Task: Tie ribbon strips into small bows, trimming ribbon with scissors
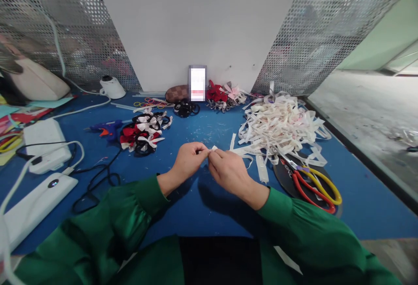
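Over the middle of the blue table, my left hand (189, 161) and my right hand (228, 171) meet at the fingertips, both closed in a pinch. A small piece of white ribbon (214, 148) shows between them; the fingers hide most of it. To the right of my right hand lies a large tangled pile of white ribbon strips (282, 121), with several loose strips reaching toward the hand. Left of my left hand is a heap of black hair ties with red and white bows (143, 132).
Scissors with red and yellow handles (315, 187) rest on a dark round pad at right. A blue glue gun (109, 130), black cable (98, 184) and white power bank (39, 206) lie at left. A phone (197, 83) stands against the back panel beside red bows (218, 92).
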Motion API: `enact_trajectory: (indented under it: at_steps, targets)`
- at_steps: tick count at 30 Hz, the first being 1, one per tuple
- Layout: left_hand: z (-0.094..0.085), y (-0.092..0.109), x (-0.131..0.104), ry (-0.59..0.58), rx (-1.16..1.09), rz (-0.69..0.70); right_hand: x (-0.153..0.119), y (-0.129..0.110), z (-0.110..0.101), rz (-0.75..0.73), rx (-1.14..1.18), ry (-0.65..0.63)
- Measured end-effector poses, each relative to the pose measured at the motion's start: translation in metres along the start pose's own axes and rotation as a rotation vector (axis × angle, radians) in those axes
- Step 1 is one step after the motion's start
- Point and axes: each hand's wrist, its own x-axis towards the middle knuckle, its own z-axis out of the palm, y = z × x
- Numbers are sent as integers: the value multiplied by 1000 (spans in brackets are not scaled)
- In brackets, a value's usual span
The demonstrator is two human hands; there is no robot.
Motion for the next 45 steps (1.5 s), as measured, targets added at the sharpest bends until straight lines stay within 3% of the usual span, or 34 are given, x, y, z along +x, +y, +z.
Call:
enact_trajectory:
  at_steps: [4, 8, 13, 16, 19, 23, 30, 40, 45]
  targets:
    - [0, 5, -1, -34, -310, -108, 1, 0, -4, 145, 3, 75]
    - [1, 8, -3, -70, -532, -200, 1, -1, -6, 197, 39, 103]
    - [1, 9, -4, -5, -469, -179, 0, -2, -8, 222, 167, 57]
    - [0, 10, -3, 50, -435, -173, 3, 4, -10, 421, 412, 32]
    - [-1, 11, -3, 50, -358, -166, 9, 13, -8, 658, 755, 90]
    - [0, 9, -4, -6, -277, -191, 14, 21, -2, 731, 1069, 92]
    - [2, 8, -4, -51, -334, -207, 13, 15, 0, 826, 1207, 154]
    - [4, 6, -7, -70, -204, -170, 10, 7, 1, 798, 1057, 120]
    - [0, 8, -5, -100, -188, -153, 10, 2, 3, 869, 1324, 166]
